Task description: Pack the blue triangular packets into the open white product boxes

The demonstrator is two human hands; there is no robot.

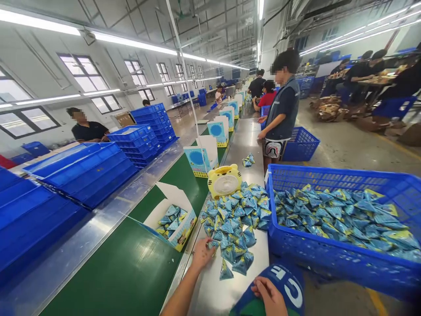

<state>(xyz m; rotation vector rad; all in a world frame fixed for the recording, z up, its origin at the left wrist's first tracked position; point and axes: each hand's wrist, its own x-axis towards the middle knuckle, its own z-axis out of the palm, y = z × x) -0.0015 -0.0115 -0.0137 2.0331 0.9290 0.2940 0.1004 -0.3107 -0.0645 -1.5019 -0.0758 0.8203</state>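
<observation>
While the left hand (202,255) lies spread at heaped blue triangular sachets (234,224), right hand (268,296) curled on lettered blue cloth (286,281), blue plastic crate (329,259) full of sachets, open carton (182,230) holding more

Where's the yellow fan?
In the head view, the yellow cat-faced fan stands on the steel bench, at the far edge of the blue packet pile.

Left of the hand (202,255) runs a green conveyor belt (121,263); beyond it stand stacked blue crates (82,175); ahead, a co-worker (283,105) stands at the counter (243,140).
</observation>
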